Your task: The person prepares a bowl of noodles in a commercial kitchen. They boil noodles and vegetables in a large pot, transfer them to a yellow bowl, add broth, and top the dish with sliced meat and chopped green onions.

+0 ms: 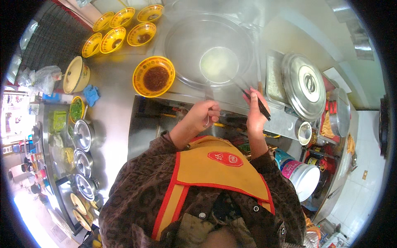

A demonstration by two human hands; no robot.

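Observation:
My left hand [203, 113] is closed around the handle of a round strainer [219, 81], which sits in a large steaming metal pot [176, 69]. Pale food [217, 63], blurred by steam, fills the strainer; I cannot tell exactly what it is. Dark chopsticks [263, 110] are gripped in my right hand [257, 108], with their tips pointing toward the strainer's edge. Left of the pot stands a yellow patterned bowl [154, 77] with dark brown sauce or seasoning at its bottom.
Several similar yellow bowls [112, 40] stand at the back left. A large metal lid [305, 86] lies at the right beside a rectangular metal tray [276, 77]. Lidded metal pots [83, 135] line the left side near a blue cloth [91, 95]. A white bucket [305, 178] stands lower right.

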